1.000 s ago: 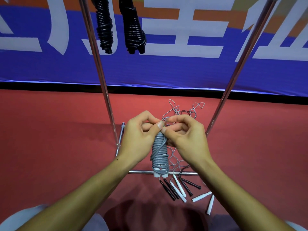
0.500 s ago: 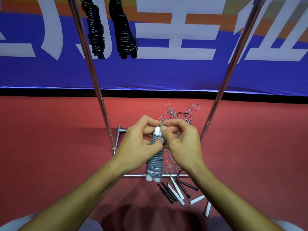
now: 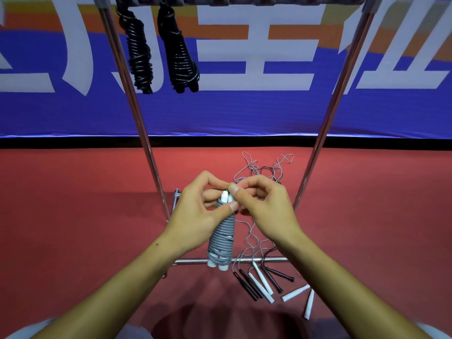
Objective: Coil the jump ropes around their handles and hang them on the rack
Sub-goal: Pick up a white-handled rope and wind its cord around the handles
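Banner behind: large white characters, cropped, not readable. Left hand grips the grey coiled rope upright, above the rack base bar; right hand pinches at its white handle tips. Two black coils hang top left; top rail to their right free. Loose ropes on red floor. Since earlier, view tilted up; handle tips more exposed.

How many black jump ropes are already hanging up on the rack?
2. Both hang from the rack's top bar at upper left: one coiled black rope beside the left pole, the other coiled black rope just right of it. More could hang above the picture's edge.
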`<state>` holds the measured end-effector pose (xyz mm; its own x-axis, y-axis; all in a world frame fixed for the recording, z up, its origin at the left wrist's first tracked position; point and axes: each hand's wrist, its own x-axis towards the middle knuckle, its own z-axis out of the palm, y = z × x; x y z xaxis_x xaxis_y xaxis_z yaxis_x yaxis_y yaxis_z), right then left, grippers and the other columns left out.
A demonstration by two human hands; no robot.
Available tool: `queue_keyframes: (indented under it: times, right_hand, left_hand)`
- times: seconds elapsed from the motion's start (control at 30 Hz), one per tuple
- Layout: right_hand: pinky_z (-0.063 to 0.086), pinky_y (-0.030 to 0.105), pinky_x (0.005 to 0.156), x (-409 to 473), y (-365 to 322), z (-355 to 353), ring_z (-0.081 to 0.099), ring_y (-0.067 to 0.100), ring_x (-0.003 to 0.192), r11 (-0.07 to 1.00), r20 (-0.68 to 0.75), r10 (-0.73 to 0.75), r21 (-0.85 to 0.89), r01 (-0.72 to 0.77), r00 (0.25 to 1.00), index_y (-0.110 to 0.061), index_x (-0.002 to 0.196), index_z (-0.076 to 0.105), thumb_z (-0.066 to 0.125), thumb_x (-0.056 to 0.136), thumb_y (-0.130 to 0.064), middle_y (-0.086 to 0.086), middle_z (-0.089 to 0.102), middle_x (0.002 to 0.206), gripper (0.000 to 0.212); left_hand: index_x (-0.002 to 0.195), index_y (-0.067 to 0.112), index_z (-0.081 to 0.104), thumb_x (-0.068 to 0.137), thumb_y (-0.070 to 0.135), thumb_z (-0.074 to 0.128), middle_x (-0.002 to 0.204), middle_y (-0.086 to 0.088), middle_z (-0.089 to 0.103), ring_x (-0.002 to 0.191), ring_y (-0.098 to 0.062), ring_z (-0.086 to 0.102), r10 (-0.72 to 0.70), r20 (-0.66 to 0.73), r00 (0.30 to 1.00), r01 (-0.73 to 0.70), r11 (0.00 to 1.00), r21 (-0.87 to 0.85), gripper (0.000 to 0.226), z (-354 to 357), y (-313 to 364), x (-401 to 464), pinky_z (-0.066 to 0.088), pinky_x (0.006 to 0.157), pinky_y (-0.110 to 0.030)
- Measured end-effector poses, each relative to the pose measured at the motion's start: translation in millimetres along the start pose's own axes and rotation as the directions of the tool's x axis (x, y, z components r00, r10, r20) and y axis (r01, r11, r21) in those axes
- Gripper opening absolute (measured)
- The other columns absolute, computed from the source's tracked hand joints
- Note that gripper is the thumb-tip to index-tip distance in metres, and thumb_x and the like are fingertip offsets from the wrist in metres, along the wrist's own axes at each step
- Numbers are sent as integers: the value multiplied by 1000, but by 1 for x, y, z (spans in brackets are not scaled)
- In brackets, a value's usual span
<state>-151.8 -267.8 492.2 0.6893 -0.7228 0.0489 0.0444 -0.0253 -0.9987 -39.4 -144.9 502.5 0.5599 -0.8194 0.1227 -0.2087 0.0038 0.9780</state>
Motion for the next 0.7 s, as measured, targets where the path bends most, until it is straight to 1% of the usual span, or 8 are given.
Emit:
queue_keyframes:
  times: [0.07,0.13,0.23,0.3,0.4,0.5,0.6,0.7]
  right_hand:
    - [57,33,66,0,-4,-3,66,14,71,1000,48,25,14,-26,999,-11,103,74,70,99,-21,15,74,85,11]
    - [57,33,67,1,-4,-7,68,9,79,999,91,19,-33,-16,996,-17,107,78,64,103,-22,4,78,94,15]
    - [55,34,68,4,-5,-13,63,2,72,994,123,74,-88,-64,990,-17,105,80,65,103,-24,-8,76,83,17]
    - [48,33,66,6,-5,-15,55,4,63,991,137,128,-53,-122,982,-15,101,82,69,99,-27,-4,73,80,18]
    - [43,31,66,8,-5,-15,49,14,65,981,166,180,49,-190,970,-15,96,82,74,94,-24,3,71,83,12]
    - [45,28,65,8,-4,-11,52,14,66,965,147,196,146,-217,970,-13,92,79,75,93,-20,7,67,79,8]
    - [45,27,65,8,-4,-6,56,20,73,964,90,167,192,-181,982,-12,93,78,72,96,-20,8,67,77,11]
    - [51,31,69,10,-9,1,62,21,71,973,37,98,206,-104,994,-6,97,76,72,97,-22,7,69,80,16]
  left_hand:
    - [102,11,58,88,1,82,93,-11,82,90,-33,80,-10,-2,1000,10,1000,-18,29,-4,0,2,64,86,-47]
    - [98,18,59,86,11,80,94,-14,81,92,-40,79,-14,25,1000,14,999,-34,25,-9,0,5,63,90,-55]
    - [100,11,57,90,1,78,96,-17,80,95,-43,78,-18,115,993,22,999,-40,25,-16,1,5,61,93,-58]
    - [101,7,56,92,-5,76,95,-17,80,95,-42,78,-10,157,988,16,999,-33,25,-18,2,3,61,92,-56]
    - [101,8,57,92,-5,76,93,-16,80,94,-41,78,-4,152,988,6,1000,-15,24,-16,2,2,62,93,-56]
    - [101,19,59,94,6,75,99,-12,80,94,-35,79,34,170,985,-36,999,7,22,-16,2,2,62,93,-54]
    - [104,23,57,101,16,71,101,-10,79,84,-27,76,76,158,985,-78,997,10,16,-12,1,1,61,85,-52]
    - [99,22,55,105,22,66,89,-8,78,69,-20,68,114,35,993,-115,993,25,13,-4,4,3,57,70,-51]
